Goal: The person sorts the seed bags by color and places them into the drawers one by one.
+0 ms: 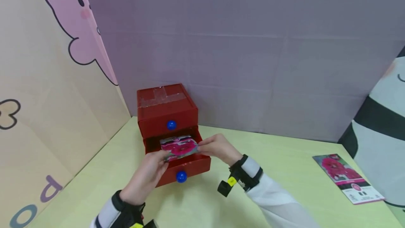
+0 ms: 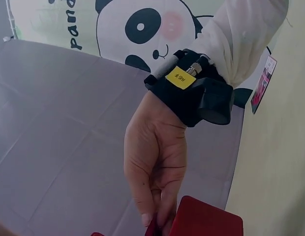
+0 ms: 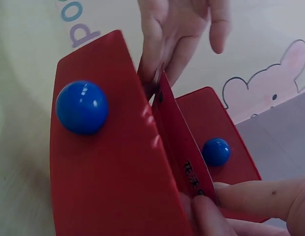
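Both hands hold a thin, flat packet printed with pink flowers (image 1: 181,147) over the pulled-out lower drawer (image 1: 197,168) of a small red chest (image 1: 152,117). My left hand (image 1: 151,169) pinches its left end, and my right hand (image 1: 219,147) pinches the right end between thumb and fingers. In the right wrist view the packet (image 3: 181,135) stands on edge just behind the red drawer front (image 3: 110,167), with black lettering on its red back. In the left wrist view the right hand (image 2: 156,152) reaches down to the drawer, its fingertips partly hidden.
The chest's upper drawer, with a blue knob (image 1: 172,125), is closed. Another flower-printed packet (image 1: 340,168) lies at the right on the pale green table (image 1: 278,171). A grey cloth wall (image 1: 240,62) rises behind, and a printed cream panel (image 1: 57,115) stands at the left.
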### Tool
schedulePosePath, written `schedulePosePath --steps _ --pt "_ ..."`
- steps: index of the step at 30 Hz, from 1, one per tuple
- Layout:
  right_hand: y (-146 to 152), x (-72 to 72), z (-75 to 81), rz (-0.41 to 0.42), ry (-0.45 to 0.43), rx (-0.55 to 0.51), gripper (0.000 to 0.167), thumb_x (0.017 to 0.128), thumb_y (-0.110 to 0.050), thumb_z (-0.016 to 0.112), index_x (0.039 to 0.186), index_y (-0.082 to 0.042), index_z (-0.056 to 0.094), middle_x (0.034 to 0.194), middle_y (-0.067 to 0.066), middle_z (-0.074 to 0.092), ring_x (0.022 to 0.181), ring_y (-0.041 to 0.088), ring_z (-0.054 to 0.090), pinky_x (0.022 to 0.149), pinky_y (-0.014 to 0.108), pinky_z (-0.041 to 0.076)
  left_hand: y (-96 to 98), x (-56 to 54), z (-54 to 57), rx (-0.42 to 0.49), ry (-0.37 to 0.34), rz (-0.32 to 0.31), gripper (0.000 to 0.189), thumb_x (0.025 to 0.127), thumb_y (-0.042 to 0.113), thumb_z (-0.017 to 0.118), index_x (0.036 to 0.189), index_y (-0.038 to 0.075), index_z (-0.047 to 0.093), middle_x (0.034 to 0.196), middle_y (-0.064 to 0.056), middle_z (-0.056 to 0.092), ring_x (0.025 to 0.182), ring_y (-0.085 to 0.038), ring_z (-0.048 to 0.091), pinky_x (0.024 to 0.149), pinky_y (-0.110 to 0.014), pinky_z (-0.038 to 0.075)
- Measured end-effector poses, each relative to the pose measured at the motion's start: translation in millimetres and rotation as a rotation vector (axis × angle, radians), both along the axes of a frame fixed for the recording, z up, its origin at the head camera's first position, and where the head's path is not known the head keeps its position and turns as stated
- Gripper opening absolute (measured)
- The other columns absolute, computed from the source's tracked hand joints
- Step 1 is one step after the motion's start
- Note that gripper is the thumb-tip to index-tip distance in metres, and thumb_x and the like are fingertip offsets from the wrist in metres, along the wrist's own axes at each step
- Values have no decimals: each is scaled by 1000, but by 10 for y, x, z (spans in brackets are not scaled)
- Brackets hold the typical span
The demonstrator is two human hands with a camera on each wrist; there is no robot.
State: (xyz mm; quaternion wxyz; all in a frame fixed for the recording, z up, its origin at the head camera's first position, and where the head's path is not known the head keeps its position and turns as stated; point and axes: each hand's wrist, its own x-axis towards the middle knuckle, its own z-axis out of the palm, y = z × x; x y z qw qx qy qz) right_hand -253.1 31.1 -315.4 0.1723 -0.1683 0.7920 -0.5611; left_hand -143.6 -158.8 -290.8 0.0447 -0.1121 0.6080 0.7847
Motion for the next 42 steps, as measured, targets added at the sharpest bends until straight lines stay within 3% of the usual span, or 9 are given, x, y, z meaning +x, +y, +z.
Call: schedulePosePath --steps 4,7,13,18,25,29,33,38,42 --pt "-96 -14 -3 -7 75 152 28 81 -16 68 103 0 68 85 6 66 75 19 56 63 27 50 -40 -36 -16 -11 -18 -15 44 97 16 35 132 -10 27 130 -17 28 110 -25 30 99 -33 29" --pt "-131 -22 -11 13 65 184 26 81 -15 67 102 0 69 83 6 65 74 20 57 63 28 50 -66 -59 -23 -8 -17 -27 45 97 20 35 132 -7 27 129 -15 29 108 -24 30 99 -32 28" --pt "-165 -24 10 39 -2 170 22 87 -19 61 97 0 69 83 5 65 73 18 59 73 29 53 -115 -101 -18 -22 -22 -28 43 97 26 37 131 -1 29 127 -13 31 108 -23 32 85 -23 35" --pt "-191 -24 53 61 -34 142 29 91 -24 56 96 2 67 88 9 67 78 20 61 77 30 52 -131 -121 9 -56 -23 -29 50 96 30 40 133 0 24 127 -15 34 110 -25 36 90 -27 37" --pt "-209 -18 77 73 -53 133 34 92 -28 54 102 3 65 94 16 67 81 25 58 69 27 47 -157 -102 48 -57 -23 -17 55 95 29 41 137 3 18 131 -13 33 113 -25 36 92 -27 39" --pt "-212 -8 63 54 -78 126 34 92 -27 54 105 3 63 101 15 66 87 25 61 77 31 51 -152 -95 45 -66 -21 -31 54 96 28 39 138 3 17 130 -12 35 113 -24 37 91 -26 39" --pt "-206 -8 41 33 -85 101 36 91 -27 55 109 4 61 107 16 64 92 26 62 83 35 51 -100 -106 49 -132 -3 -33 50 96 30 39 135 2 24 123 -11 42 107 -21 42 88 -26 40" --pt "-176 1 49 -30 -29 88 46 86 -32 63 118 2 58 108 13 63 92 26 62 80 34 52 28 -123 93 -214 31 -21 47 95 32 43 131 3 31 117 -10 44 102 -19 45 80 -24 43" --pt "-119 25 98 -135 101 97 48 83 -30 66 120 0 58 108 12 64 93 26 61 80 37 52 137 -146 131 -312 67 -30 56 94 31 45 138 4 24 130 -15 38 115 -28 38 92 -40 42"
